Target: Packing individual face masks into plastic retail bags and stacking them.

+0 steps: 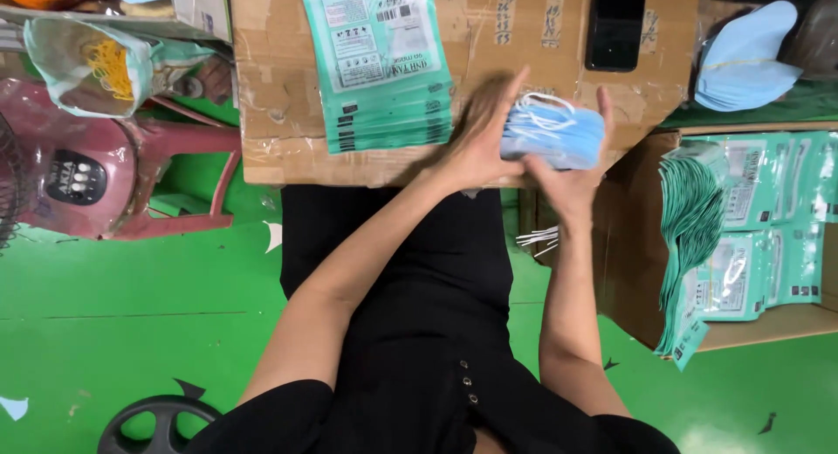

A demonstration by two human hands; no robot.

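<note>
A stack of light blue face masks (554,131) with white ear loops is held between both hands above the front edge of a brown cardboard box (279,122). My left hand (480,140) presses its left side with fingers spread upward. My right hand (572,179) cups it from below and the right. A pile of flat green and white plastic pouches (380,61) lies on the box just left of my hands.
A black phone (615,26) lies at the back of the box. More blue masks (742,57) are piled at the top right. An open carton (628,244) at the right holds filled green pouches (751,236). A red plastic stool (105,170) stands at the left on the green floor.
</note>
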